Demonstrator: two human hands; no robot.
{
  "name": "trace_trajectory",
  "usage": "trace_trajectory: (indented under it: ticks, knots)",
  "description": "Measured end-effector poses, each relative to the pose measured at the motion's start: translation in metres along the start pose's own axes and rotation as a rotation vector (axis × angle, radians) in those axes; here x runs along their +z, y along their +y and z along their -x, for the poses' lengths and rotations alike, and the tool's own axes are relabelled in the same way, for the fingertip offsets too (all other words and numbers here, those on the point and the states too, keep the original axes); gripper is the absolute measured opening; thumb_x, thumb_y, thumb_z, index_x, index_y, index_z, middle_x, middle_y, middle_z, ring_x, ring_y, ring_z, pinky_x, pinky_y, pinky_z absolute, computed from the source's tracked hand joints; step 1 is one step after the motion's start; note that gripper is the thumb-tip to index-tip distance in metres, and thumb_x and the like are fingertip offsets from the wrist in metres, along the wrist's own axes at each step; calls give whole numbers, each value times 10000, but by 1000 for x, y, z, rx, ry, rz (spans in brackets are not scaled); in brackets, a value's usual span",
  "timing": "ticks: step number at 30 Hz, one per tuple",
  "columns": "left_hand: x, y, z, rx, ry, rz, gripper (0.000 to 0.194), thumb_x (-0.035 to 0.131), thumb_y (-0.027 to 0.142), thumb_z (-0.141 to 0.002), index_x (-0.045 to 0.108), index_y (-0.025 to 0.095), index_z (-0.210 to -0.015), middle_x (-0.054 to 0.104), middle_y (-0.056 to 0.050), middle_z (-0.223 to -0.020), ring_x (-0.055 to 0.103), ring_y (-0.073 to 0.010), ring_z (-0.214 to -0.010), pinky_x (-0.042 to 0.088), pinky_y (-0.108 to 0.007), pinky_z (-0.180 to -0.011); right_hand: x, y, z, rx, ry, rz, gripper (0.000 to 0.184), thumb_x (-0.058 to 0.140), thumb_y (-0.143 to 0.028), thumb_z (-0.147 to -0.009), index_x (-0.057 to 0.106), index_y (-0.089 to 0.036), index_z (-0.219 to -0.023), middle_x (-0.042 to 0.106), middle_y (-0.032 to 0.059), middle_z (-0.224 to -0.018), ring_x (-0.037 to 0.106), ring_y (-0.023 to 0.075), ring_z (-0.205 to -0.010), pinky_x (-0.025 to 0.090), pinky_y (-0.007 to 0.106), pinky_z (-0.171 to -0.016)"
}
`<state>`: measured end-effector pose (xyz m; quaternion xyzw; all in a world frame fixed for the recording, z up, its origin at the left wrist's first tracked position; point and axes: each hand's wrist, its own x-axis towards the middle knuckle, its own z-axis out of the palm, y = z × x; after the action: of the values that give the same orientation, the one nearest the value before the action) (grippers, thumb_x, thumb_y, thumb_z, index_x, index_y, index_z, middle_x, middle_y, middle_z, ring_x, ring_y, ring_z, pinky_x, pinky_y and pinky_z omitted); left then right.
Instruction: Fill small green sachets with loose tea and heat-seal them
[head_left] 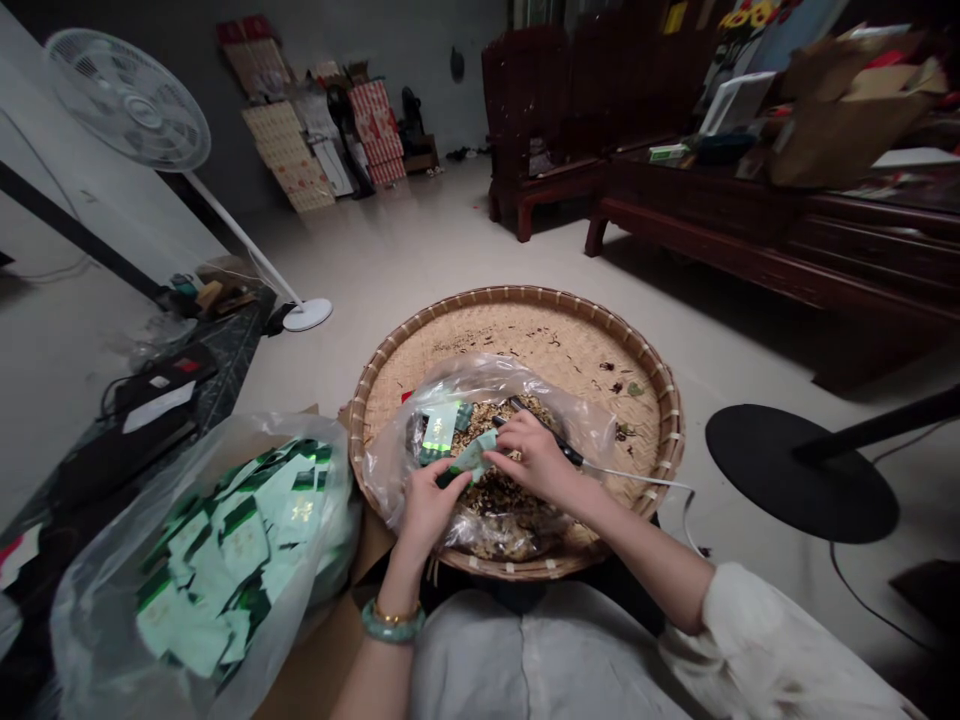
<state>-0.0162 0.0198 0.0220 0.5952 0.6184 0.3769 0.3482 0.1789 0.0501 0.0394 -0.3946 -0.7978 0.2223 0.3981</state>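
Note:
A small pale-green sachet point(476, 457) is pinched between my two hands. My left hand point(429, 505) closes thumb and fingers on its lower left end. With its fingertips, my right hand point(534, 455) grips the upper right side. A slim black corded tool point(571, 452) passes under my right hand; whether the palm holds it is hidden. Below the hands, a clear plastic bag point(386, 455) contains loose brown and yellowish dried bits point(487, 415) and more green sachets point(441, 425). The bag sits in a round woven bamboo tray point(360, 370), where dark scraps are scattered on the far side.
To my left stands a large clear bag point(97, 590) full of green sachets point(240, 540). A white fan point(307, 314) is farther off left. A round black stand base point(795, 475) lies right, with a dark wooden table point(720, 215) behind. The tool's white cord point(637, 478) trails over the tray rim.

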Motion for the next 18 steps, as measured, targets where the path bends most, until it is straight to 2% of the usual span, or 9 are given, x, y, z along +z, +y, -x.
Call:
trace_trajectory:
  ticks: [3, 5, 8, 10, 12, 15, 18]
  knots:
    - [0, 2, -2, 12, 35, 36, 228, 692, 287, -655, 726, 164, -843, 746, -34, -811, 662, -205, -762, 509, -320, -754, -3, 1, -1, 135, -59, -79, 202, 585, -249, -850, 608, -162, -669, 574, 18, -655, 502, 151, -679, 412, 269, -633]
    - [-1, 3, -3, 9, 67, 69, 267, 712, 288, -630, 719, 160, -864, 743, -35, -820, 661, -201, -767, 514, -316, -754, -3, 1, -1, 288, -133, -274, 177, 577, -296, -848, 622, -162, -742, 569, -3, -657, 498, 126, -622, 421, 247, -585]
    - [-2, 3, -3, 6, 42, 93, 264, 722, 288, -622, 715, 153, -849, 737, -35, -795, 654, -195, -747, 517, -314, -738, 1, 1, 1, 481, -289, -687, 297, 612, -433, -799, 644, -161, -913, 635, 20, -822, 561, 140, -710, 493, 250, -592]
    - [-2, 2, -3, 12, -6, 93, 239, 715, 274, -632, 713, 156, -840, 736, -38, -798, 653, -199, -756, 518, -323, -748, 4, 1, 2, 556, -380, -868, 420, 658, -504, -738, 655, -159, -978, 652, 41, -917, 580, 157, -783, 528, 265, -617]
    - [-3, -1, -2, 16, -49, 87, 238, 713, 260, -635, 708, 158, -850, 735, -44, -819, 655, -205, -781, 518, -335, -770, 6, 3, 3, 603, -427, -939, 486, 669, -547, -709, 668, -145, -983, 658, 56, -925, 582, 159, -793, 539, 263, -609]
    - [-6, -6, -2, 27, -79, 92, 288, 691, 256, -671, 682, 157, -941, 728, -58, -872, 663, -208, -799, 527, -346, -773, 6, 9, 3, 650, -428, -963, 530, 609, -602, -739, 677, -129, -969, 658, 81, -910, 588, 176, -809, 537, 256, -568]
    - [-9, -6, 2, 161, 8, -81, 400, 632, 251, -751, 605, 175, -1142, 698, -90, -1012, 644, -235, -914, 514, -399, -834, 9, 16, 3, 681, -374, -899, 540, 561, -625, -768, 680, -127, -939, 655, 90, -894, 581, 187, -802, 524, 266, -556]
